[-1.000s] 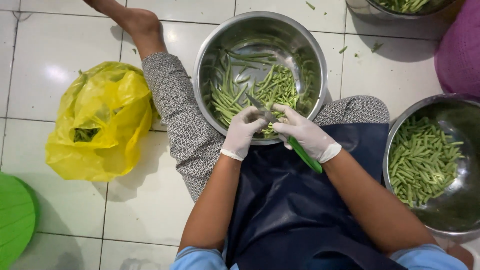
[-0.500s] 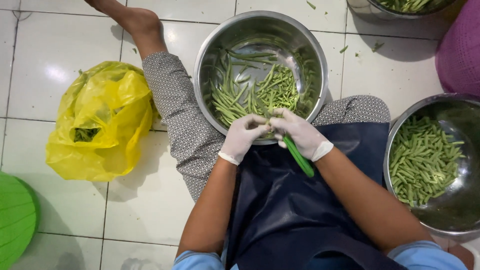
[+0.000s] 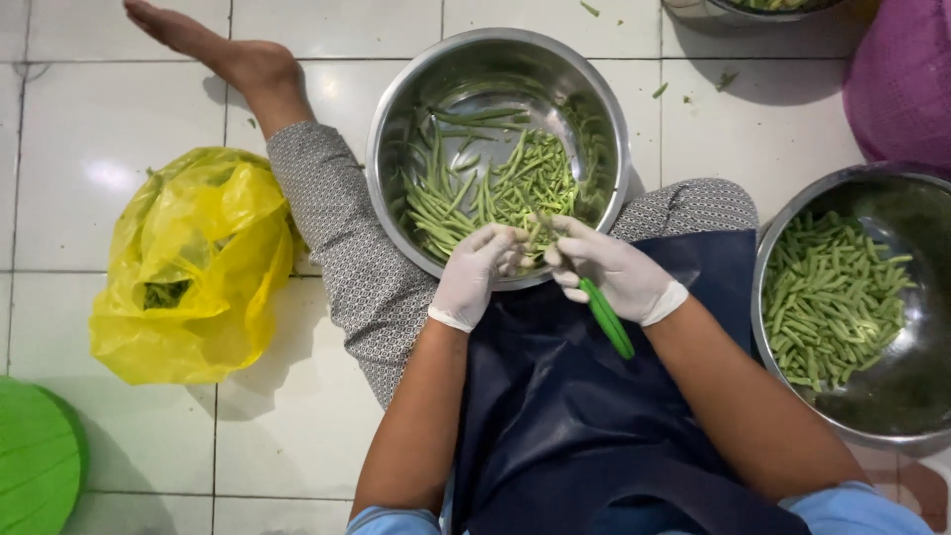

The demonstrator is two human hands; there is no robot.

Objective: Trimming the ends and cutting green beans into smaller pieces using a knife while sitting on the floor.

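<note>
Both hands have slid a bit up toward the bowl's near rim since a second ago, otherwise nothing's shifted. Left hand (image 3: 474, 278), in a white glove, has its fingers pinched on a green bean (image 3: 532, 230) right over the edge of the big steel bowl (image 3: 416, 74), which sits on the floor between the person's legs, beans piled in it. Right hand (image 3: 612, 275), also gloved, is clenched around a green-handled knife (image 3: 607, 319), handle poking back over the dark blue apron (image 3: 555, 396). Second bowl (image 3: 921, 416) of cut beans sits to the right, yellow plastic bag (image 3: 193, 263) on the white tiles to the left.
</note>
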